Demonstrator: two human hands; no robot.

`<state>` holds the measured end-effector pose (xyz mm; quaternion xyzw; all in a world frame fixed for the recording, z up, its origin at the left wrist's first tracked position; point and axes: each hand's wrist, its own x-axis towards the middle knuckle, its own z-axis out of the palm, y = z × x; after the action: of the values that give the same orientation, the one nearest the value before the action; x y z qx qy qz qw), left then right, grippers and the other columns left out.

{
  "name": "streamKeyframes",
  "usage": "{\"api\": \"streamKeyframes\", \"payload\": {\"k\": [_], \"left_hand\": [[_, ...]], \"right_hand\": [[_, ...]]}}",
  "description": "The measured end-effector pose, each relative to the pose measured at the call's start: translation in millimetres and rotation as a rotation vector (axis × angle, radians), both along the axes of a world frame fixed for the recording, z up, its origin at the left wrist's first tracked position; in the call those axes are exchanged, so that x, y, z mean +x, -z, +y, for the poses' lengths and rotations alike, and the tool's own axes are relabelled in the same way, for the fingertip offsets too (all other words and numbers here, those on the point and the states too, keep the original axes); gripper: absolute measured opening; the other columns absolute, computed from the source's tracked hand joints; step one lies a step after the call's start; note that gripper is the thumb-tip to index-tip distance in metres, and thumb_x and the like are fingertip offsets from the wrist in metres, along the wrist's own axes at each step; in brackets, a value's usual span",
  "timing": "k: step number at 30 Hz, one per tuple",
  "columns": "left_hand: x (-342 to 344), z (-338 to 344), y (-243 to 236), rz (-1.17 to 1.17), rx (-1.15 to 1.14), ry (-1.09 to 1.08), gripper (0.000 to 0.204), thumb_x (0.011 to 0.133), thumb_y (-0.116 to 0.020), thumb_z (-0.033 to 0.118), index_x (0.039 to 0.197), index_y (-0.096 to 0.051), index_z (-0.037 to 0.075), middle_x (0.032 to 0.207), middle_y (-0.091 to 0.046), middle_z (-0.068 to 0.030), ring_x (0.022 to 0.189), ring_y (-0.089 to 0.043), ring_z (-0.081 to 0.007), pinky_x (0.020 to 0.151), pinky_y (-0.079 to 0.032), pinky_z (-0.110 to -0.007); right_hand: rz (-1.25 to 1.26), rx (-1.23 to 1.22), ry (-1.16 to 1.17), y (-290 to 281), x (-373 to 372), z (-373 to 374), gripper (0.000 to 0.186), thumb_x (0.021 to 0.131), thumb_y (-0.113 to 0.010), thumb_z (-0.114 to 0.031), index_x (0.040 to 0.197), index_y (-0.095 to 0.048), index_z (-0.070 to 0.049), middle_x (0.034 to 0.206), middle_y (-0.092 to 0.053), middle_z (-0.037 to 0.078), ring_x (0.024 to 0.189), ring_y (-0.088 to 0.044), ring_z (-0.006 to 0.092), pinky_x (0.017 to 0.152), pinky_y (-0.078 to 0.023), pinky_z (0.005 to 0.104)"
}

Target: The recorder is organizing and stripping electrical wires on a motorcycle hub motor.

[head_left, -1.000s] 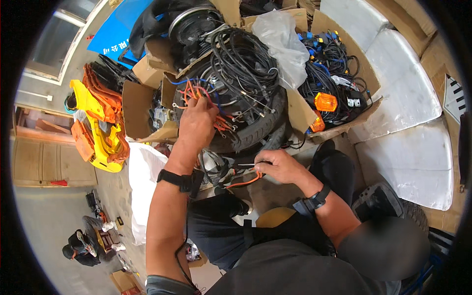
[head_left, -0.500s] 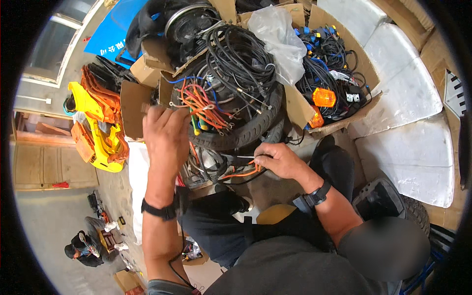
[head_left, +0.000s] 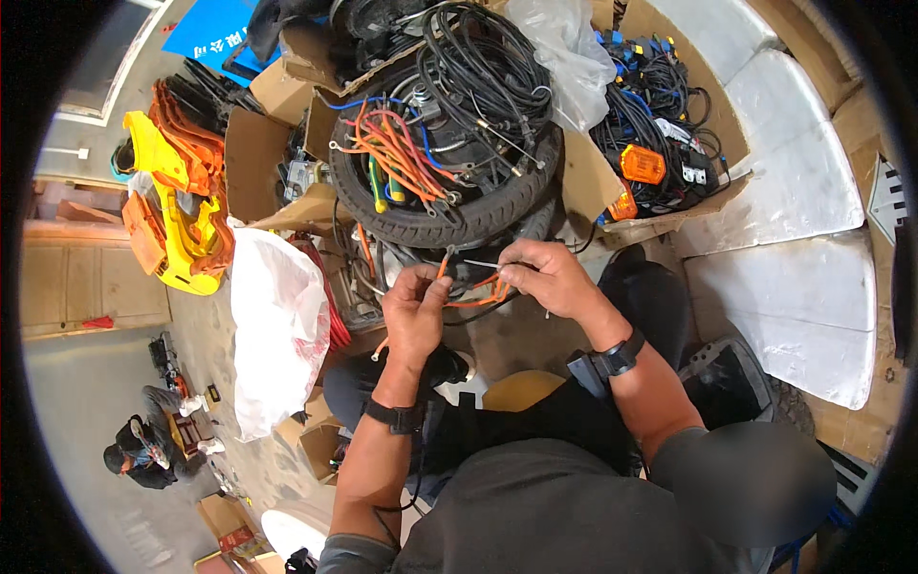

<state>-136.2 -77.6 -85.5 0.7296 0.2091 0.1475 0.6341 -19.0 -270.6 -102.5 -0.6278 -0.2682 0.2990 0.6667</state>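
At the tire's (head_left: 459, 231) near edge, left hand (head_left: 415, 302) pinches orange wire (head_left: 444, 266); right hand (head_left: 545, 275) grips thin pale strip (head_left: 482, 263). Steady fingertips advised.

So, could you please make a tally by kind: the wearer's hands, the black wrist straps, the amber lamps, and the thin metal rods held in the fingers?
Wearer's hands: 2 (left hand, right hand)
Black wrist straps: 2
Amber lamps: 2
Thin metal rod, held: 1
Total: 7
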Motion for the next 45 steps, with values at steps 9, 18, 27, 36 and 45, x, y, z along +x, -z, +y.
{"api": "streamKeyframes", "payload": {"k": [9, 18, 27, 36, 45], "left_hand": [[2, -5, 6, 0.031, 0.15, 0.0, 0.008, 0.085, -0.068, -0.003, 0.089, -0.061, -0.001, 0.076, -0.061, 0.0014, 0.069, -0.052, -0.0052, 0.062, -0.046, -0.022], [3, -7, 4, 0.016, 0.259, 0.024, 0.009, 0.084, -0.07, -0.002, 0.087, -0.062, -0.001, 0.073, -0.06, 0.0014, 0.066, -0.05, -0.0051, 0.06, -0.043, -0.021], [11, -32, -6, 0.08, 0.382, 0.128, 0.01, 0.082, -0.072, 0.0, 0.086, -0.062, 0.0, 0.071, -0.061, 0.001, 0.066, -0.051, -0.0067, 0.062, -0.045, -0.023], [14, -37, 8, -0.007, 0.533, 0.157, 0.014, 0.082, -0.074, 0.005, 0.087, -0.062, 0.001, 0.07, -0.06, -0.007, 0.063, -0.053, -0.0114, 0.06, -0.047, -0.026], [40, 6, -25, -0.063, 0.702, 0.174, 0.015, 0.079, -0.07, 0.003, 0.093, -0.067, 0.002, 0.086, -0.066, -0.0123, 0.08, -0.064, -0.0316, 0.073, -0.051, -0.036]], "right_hand": [[0.011, 0.011, 0.031, 2, 0, 3, 0.016, 0.091, -0.064, -0.015, 0.098, -0.064, 0.0, 0.082, -0.064, 0.005, 0.078, -0.056, 0.0084, 0.072, -0.047, 0.0277], [-0.019, 0.023, 0.046, 1, 3, 3, 0.017, 0.091, -0.065, -0.016, 0.097, -0.064, 0.001, 0.081, -0.064, 0.004, 0.077, -0.057, 0.0086, 0.071, -0.048, 0.0283], [0.194, 0.207, -0.023, 7, -3, 7, 0.016, 0.089, -0.067, -0.006, 0.103, -0.06, -0.001, 0.083, -0.06, -0.001, 0.079, -0.054, 0.0045, 0.07, -0.046, 0.023], [0.081, 0.095, 0.047, 5, -3, 5, 0.016, 0.088, -0.067, -0.011, 0.099, -0.063, 0.001, 0.084, -0.065, 0.002, 0.08, -0.056, 0.0045, 0.071, -0.048, 0.0243], [-0.104, -0.056, 0.147, -1, -2, 0, 0.021, 0.085, -0.07, -0.017, 0.095, -0.064, 0.0, 0.071, -0.064, 0.009, 0.066, -0.057, 0.0104, 0.061, -0.048, 0.0316]]}}
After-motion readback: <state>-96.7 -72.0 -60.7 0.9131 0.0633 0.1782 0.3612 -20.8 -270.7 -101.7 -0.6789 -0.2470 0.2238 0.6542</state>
